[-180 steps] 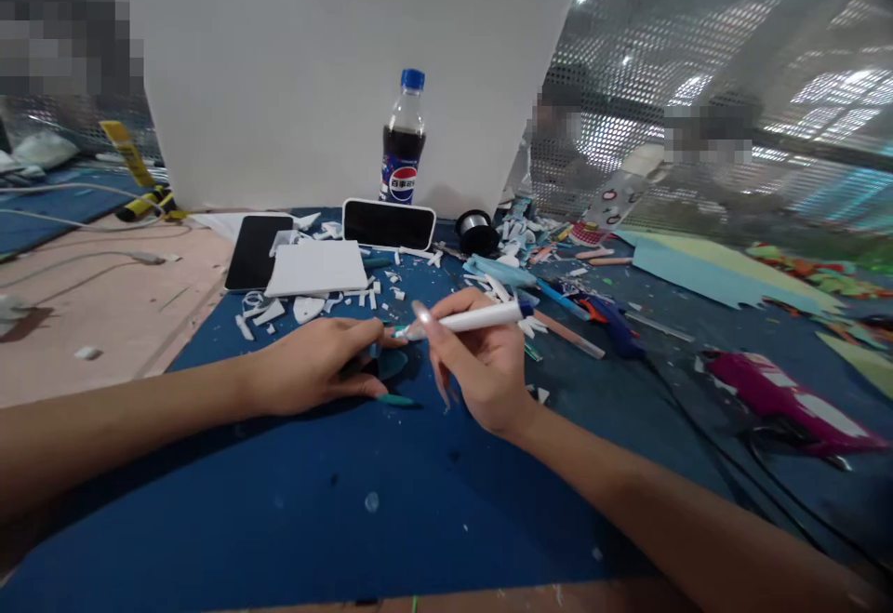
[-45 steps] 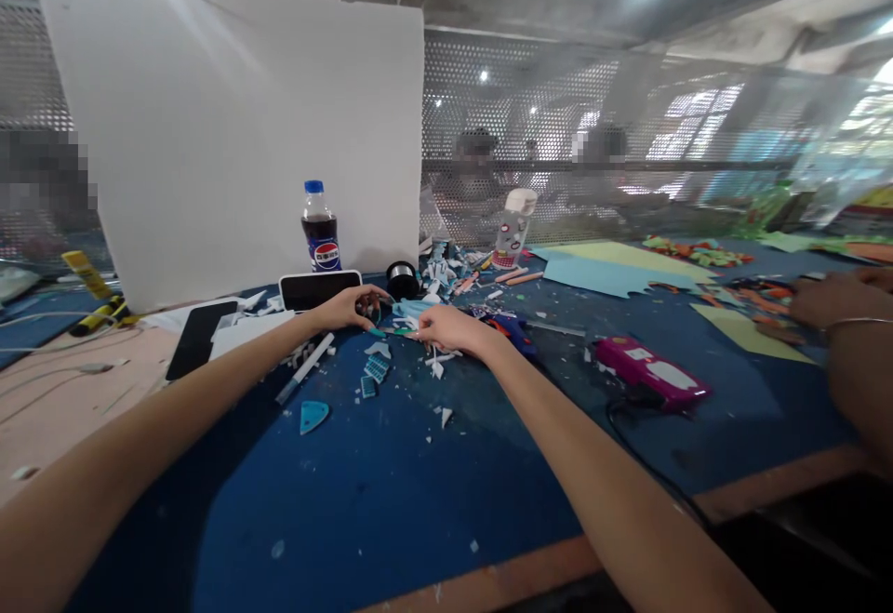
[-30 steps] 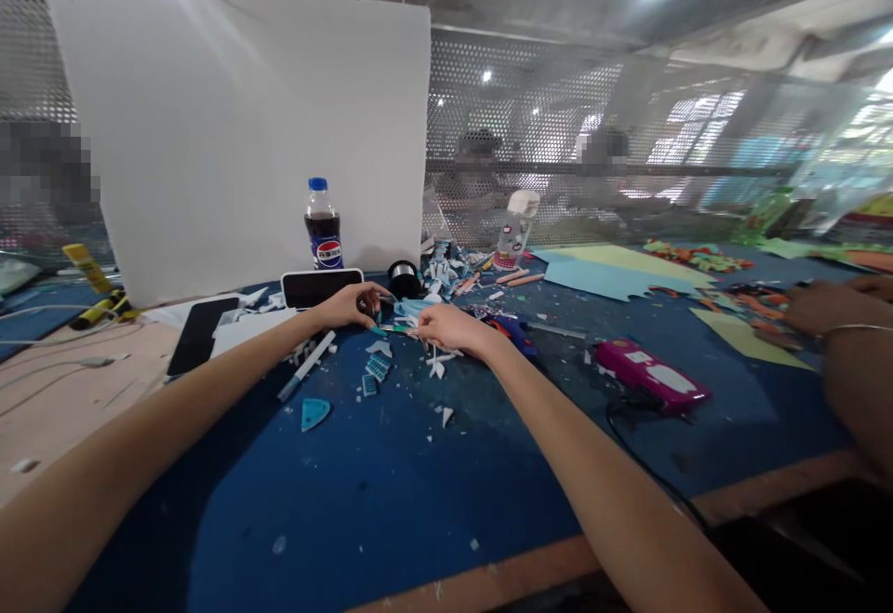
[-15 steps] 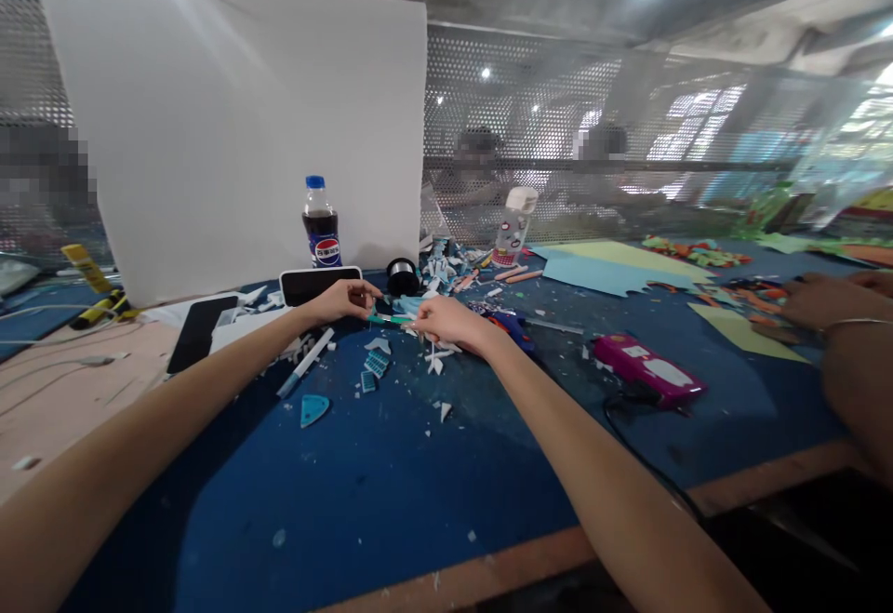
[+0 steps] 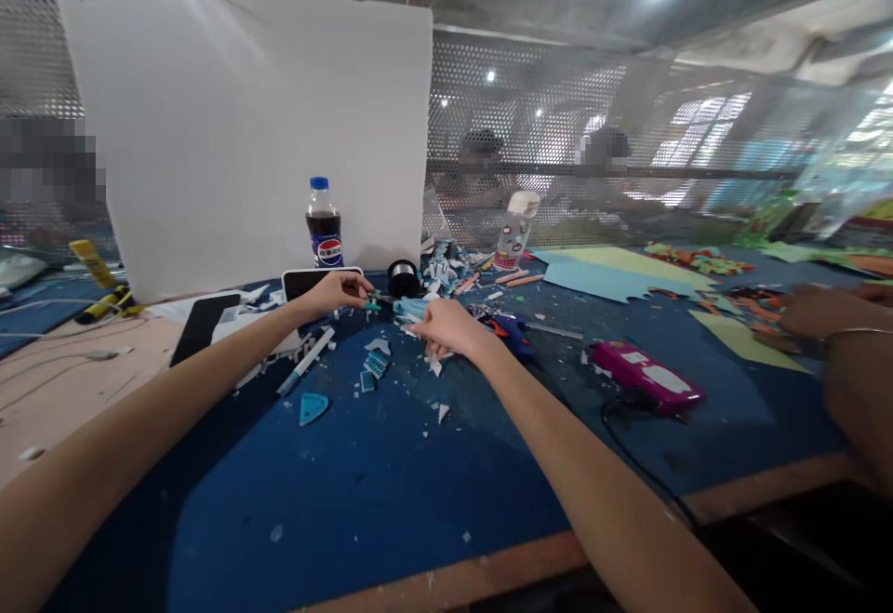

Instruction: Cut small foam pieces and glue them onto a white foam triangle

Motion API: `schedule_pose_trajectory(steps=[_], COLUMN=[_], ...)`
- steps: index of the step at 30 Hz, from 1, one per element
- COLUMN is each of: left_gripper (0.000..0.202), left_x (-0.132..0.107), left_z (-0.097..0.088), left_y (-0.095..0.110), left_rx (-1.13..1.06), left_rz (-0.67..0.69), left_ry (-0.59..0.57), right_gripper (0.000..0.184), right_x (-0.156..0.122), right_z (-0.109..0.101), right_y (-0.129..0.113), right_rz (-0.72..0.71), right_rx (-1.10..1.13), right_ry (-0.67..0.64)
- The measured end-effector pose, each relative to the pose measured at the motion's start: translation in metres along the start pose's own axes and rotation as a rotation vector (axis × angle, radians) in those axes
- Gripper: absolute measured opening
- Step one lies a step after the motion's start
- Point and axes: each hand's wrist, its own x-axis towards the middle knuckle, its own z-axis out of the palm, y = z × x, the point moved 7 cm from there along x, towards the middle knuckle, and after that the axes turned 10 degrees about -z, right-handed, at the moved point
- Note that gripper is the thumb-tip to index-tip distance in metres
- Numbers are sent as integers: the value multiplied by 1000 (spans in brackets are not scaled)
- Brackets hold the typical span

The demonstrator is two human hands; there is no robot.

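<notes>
Left hand (image 5: 336, 293) has drawn away from right hand (image 5: 452, 328), whose fingertips sit nearer the pale-blue flat strips (image 5: 410, 307) lying crosswise just beyond, toward the far edge of the blue surface (image 5: 349, 501); whether either hand's bent fingers clamp anything, cannot tell.

1. My left hand (image 5: 343, 290) is in front of the phone (image 5: 297, 284); the soda bottle (image 5: 326, 225) stands behind that phone, before the board (image 5: 251, 129).
2. My right hand (image 5: 446, 326) is apart from it, to its right, with strips (image 5: 415, 307) just behind and the spool (image 5: 403, 278) beyond.
3. The pen (image 5: 307, 360) lies on the table (image 5: 335, 511), nearer me.
4. The glue gun (image 5: 514, 339) lies right of my right hand.
5. The water bottle (image 5: 516, 230) stands right of the board, with paper sheets (image 5: 593, 278) farther right.
</notes>
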Motion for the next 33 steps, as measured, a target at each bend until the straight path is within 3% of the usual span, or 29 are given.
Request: schedule_pose_trajectory(steps=[3, 5, 8, 11, 18, 23, 26, 33], left_gripper=[31, 21, 28, 28, 24, 23, 25, 21], left_x=[-7, -16, -36, -62, -112, -123, -125, -128], left_z=[-2, -1, -1, 3, 14, 6, 4, 6], left_y=[24, 44, 72, 84, 67, 54, 51, 45], left_rx=[-72, -133, -249, -334, -392, -435, -453, -450], left_rz=[35, 83, 182, 232, 195, 179, 171, 151], left_ry=[73, 141, 290, 414, 528, 579, 570, 555], right_gripper=[9, 11, 27, 37, 32, 21, 27, 35], right_x=[-4, -6, -4, -2, -10, -17, -21, -21], right_z=[-6, -7, 2, 19, 50, 59, 61, 57], right_y=[-13, -24, -39, -52, -74, -86, -92, -85], right_rz=[-25, -73, -144, -179, -248, -317, -357, -328], right_rx=[32, 123, 364, 662, 1151, 1318, 1381, 1295], right_ry=[197, 285, 293, 223, 104, 41, 32, 229])
